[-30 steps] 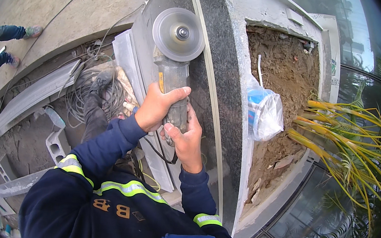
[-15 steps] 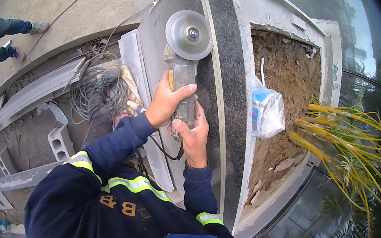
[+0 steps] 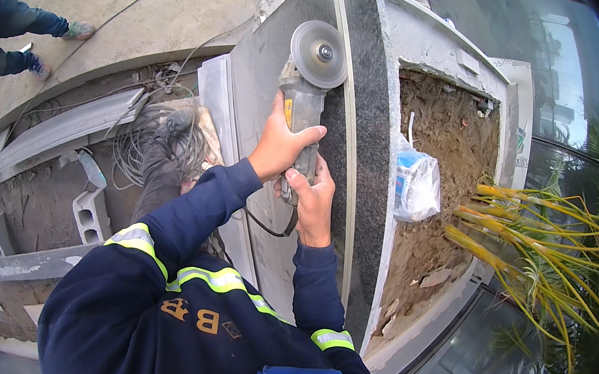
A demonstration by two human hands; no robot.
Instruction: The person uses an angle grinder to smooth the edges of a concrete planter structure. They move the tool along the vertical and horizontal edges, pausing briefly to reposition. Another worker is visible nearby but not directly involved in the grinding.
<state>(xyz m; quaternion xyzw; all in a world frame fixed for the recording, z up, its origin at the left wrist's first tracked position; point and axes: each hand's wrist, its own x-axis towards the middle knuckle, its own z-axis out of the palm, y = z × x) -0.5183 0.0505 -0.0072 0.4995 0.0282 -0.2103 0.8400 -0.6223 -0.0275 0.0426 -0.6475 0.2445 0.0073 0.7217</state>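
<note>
My left hand [image 3: 284, 142] is closed around the dusty grey body of an angle grinder [image 3: 306, 101], its thumb lying across the top. My right hand [image 3: 315, 203] grips the rear end of the same tool, near where the dark cord leaves it. At the grinder's far end is a round cutting disc [image 3: 310, 49] with a metal hub. The disc overlaps the pale strip [image 3: 350, 133] that runs between a grey slab face [image 3: 264, 84] and a speckled dark granite edge [image 3: 375, 167]. Whether the disc touches the stone I cannot tell.
Right of the granite, a soil-filled planter [image 3: 447, 131] holds a clear plastic bag [image 3: 419, 188] and yellow-stemmed palms [image 3: 514, 223]. At left lie coiled cable [image 3: 143, 140], a hollow block [image 3: 91, 216] and long grey panels [image 3: 68, 130]. Another person's legs [image 3: 30, 23] stand far left.
The view has shifted a little, with the slab and granite leaning more. The grinder sits slightly farther right in the picture, and its disc looks narrower. Both hands keep their hold.
</note>
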